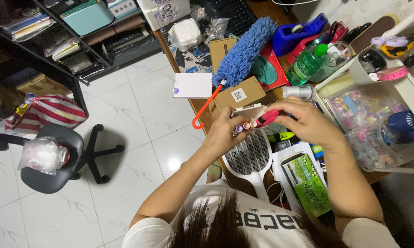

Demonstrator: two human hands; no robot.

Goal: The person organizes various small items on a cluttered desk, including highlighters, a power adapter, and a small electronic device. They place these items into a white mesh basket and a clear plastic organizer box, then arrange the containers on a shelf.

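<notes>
My left hand (225,133) grips a small bunch of marker pens (244,126) with pale purple and pink caps pointing up. My right hand (303,120) pinches a bright pink marker (268,117) at the bunch, fingers closed on it. Both hands meet above a white mesh racket-shaped swatter (249,158) lying on the cluttered desk. A white open box (248,111) sits just behind the pens.
A blue fluffy duster (246,46) with orange handle, cardboard boxes (240,94), a green bottle (308,62), a blue tape dispenser (296,32) and clear bead containers (367,110) crowd the desk. A black swivel chair (55,156) holding a plastic bag stands left, by shelves (64,41).
</notes>
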